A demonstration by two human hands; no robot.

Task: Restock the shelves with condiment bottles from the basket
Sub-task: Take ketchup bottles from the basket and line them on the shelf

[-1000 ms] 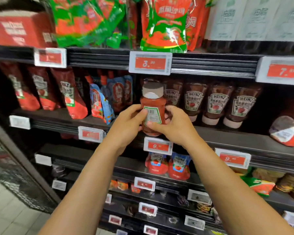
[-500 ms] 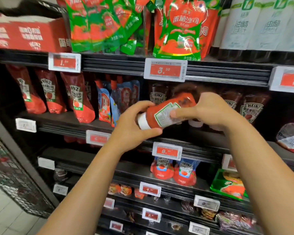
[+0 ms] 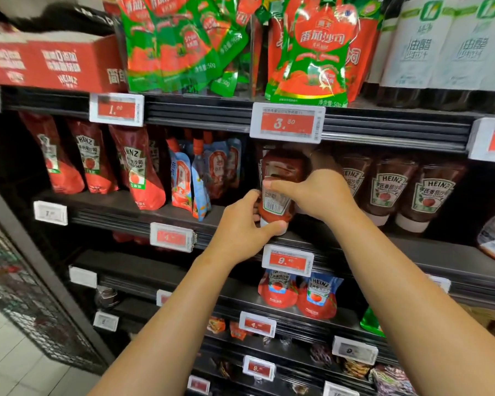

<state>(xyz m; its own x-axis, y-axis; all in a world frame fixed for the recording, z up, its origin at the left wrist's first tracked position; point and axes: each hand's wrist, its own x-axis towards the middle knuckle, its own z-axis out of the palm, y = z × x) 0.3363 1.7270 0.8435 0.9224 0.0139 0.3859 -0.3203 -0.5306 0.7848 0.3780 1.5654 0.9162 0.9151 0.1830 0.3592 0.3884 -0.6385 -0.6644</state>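
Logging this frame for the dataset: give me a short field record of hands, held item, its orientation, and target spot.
held item: ketchup bottle, barcode label toward camera
orientation: upright, cap down
left hand: grips the bottle's lower end at the cap
right hand: grips the bottle's side, thumb across the label
target: shelf above the 9.40 price tag
neighbours: Heinz bottles to its right, cap down

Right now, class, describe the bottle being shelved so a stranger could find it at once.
Find the shelf under the 3.50 price tag. At the left end of its Heinz bottle row is a ketchup bottle, cap down. Unlike its neighbours, it shows its barcode and both hands, left and right, grip it.
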